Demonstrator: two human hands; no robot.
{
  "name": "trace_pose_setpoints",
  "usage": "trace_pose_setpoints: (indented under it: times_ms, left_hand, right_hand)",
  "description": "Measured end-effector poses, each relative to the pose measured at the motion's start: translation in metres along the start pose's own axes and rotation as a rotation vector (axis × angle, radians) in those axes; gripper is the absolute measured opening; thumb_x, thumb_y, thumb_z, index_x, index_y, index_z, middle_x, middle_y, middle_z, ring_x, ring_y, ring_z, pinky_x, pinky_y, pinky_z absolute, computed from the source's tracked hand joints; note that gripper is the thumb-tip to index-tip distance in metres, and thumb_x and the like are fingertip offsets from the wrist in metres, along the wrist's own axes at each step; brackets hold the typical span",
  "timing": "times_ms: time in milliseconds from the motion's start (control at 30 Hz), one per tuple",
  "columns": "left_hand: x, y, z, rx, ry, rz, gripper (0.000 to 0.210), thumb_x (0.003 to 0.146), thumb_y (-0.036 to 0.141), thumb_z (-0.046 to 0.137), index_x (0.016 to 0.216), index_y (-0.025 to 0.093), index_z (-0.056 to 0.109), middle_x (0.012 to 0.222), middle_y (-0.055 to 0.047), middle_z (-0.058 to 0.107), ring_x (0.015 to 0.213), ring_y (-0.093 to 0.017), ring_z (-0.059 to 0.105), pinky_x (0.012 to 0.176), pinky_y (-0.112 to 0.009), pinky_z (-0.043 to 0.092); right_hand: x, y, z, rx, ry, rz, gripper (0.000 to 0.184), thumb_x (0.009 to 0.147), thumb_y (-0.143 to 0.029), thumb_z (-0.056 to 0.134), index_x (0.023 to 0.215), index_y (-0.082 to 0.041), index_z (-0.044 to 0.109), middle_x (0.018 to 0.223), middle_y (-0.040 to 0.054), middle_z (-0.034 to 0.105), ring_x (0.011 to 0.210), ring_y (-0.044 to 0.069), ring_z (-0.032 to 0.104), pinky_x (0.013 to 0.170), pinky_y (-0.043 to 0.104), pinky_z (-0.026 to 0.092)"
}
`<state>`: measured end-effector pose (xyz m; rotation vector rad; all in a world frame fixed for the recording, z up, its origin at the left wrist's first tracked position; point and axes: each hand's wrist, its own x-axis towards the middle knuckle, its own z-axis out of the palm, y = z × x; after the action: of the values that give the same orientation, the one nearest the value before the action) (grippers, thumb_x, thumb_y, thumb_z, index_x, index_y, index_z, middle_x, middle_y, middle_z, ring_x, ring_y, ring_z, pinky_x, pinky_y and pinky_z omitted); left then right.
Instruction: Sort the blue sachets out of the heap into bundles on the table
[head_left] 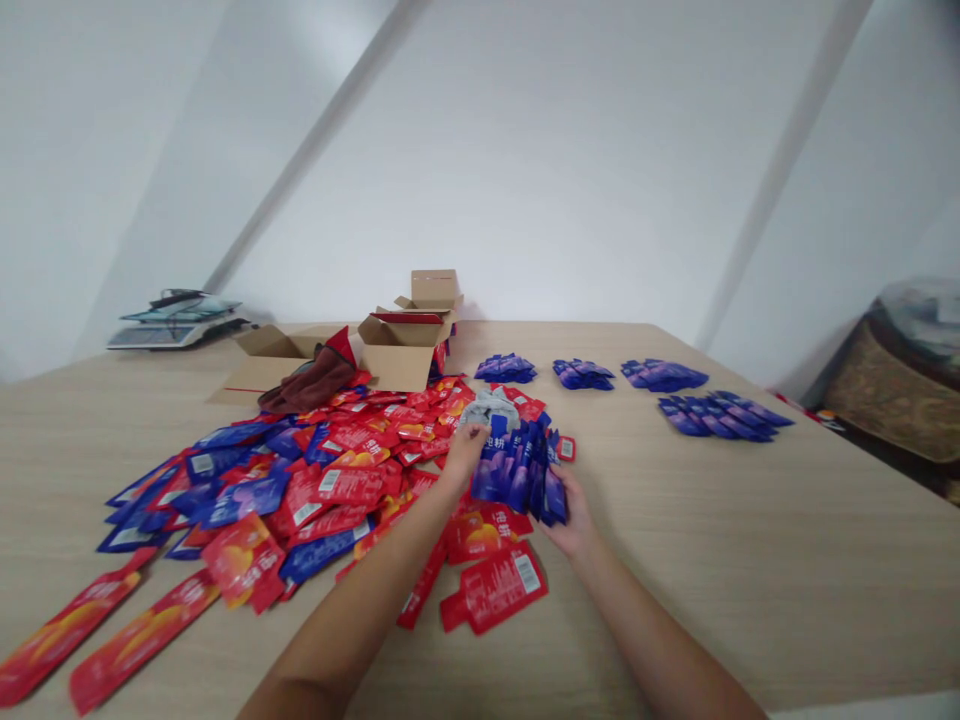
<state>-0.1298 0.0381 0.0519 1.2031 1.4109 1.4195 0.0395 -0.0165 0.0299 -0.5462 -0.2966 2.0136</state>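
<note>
A fanned bunch of blue-purple sachets (pixel 517 470) is held up over the middle of the table. My right hand (pixel 574 515) grips the bunch at its lower right side, fingers partly behind it. At the upper left edge, my left hand (pixel 466 452) has its fingers closed on the foremost blue sachet. Directly behind the bunch lies a grey cloth item (pixel 487 405). Below and to the left spreads a loose pile of red sachets (pixel 330 490), with blue sachets (pixel 244 500) mixed in on its left side.
Several grouped blue sachet stacks (pixel 664 376) lie at the back right. Open cardboard boxes (pixel 401 360) stand behind the pile, with a brown glove (pixel 311 380) before them. A scale (pixel 172 330) sits at the far left. Two long red packs (pixel 142 640) lie front left.
</note>
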Motion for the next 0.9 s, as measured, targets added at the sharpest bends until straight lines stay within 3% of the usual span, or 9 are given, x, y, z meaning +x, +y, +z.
trace_pose_setpoints:
  times_ms: [100, 200, 500, 733, 900]
  left_hand:
    - [-0.013, -0.005, 0.012, -0.232, -0.155, -0.213, 0.034, 0.066, 0.045, 0.068, 0.085, 0.018, 0.066, 0.077, -0.005, 0.069, 0.073, -0.019, 0.064, 0.069, -0.031, 0.049]
    - [-0.028, -0.008, 0.021, -0.375, -0.269, -0.321, 0.041, 0.058, 0.043, 0.076, 0.087, 0.016, 0.067, 0.075, -0.005, 0.070, 0.067, -0.018, 0.065, 0.068, -0.029, 0.050]
    - [-0.043, -0.010, 0.035, -0.505, -0.176, -0.420, 0.026, 0.064, 0.038, 0.070, 0.076, 0.015, 0.064, 0.065, -0.003, 0.068, 0.053, -0.014, 0.062, 0.056, -0.025, 0.050]
    - [-0.049, -0.016, 0.034, -0.562, -0.116, -0.290, 0.034, 0.059, 0.029, 0.072, 0.089, 0.016, 0.065, 0.072, -0.003, 0.070, 0.064, -0.018, 0.065, 0.062, -0.028, 0.052]
    - [-0.058, -0.010, 0.031, -0.568, 0.059, -0.132, 0.039, 0.056, 0.026, 0.075, 0.092, 0.016, 0.066, 0.084, -0.004, 0.072, 0.069, -0.018, 0.066, 0.069, -0.030, 0.052]
  right_hand:
    - [0.007, 0.003, -0.007, -0.015, -0.018, -0.004, 0.016, 0.076, -0.022, 0.057, 0.089, -0.015, 0.065, 0.079, 0.0049, 0.073, 0.065, 0.019, 0.069, 0.067, 0.032, 0.056]
    - [0.012, 0.003, -0.013, -0.007, -0.029, -0.009, 0.016, 0.076, -0.022, 0.058, 0.089, -0.015, 0.064, 0.079, 0.0042, 0.073, 0.067, 0.018, 0.069, 0.070, 0.031, 0.055]
    - [0.010, 0.010, -0.011, -0.025, 0.006, 0.017, 0.015, 0.079, -0.025, 0.056, 0.080, -0.013, 0.064, 0.072, 0.0041, 0.072, 0.061, 0.015, 0.066, 0.068, 0.028, 0.055]
    - [0.013, 0.028, -0.002, -0.253, 0.208, -0.159, 0.021, 0.072, -0.031, 0.065, 0.086, -0.015, 0.064, 0.067, 0.0018, 0.071, 0.056, 0.015, 0.064, 0.056, 0.026, 0.053]
    - [0.012, 0.034, 0.001, -0.397, 0.295, -0.289, 0.043, 0.065, -0.035, 0.070, 0.103, -0.021, 0.060, 0.076, -0.0018, 0.071, 0.063, 0.017, 0.065, 0.060, 0.027, 0.052]
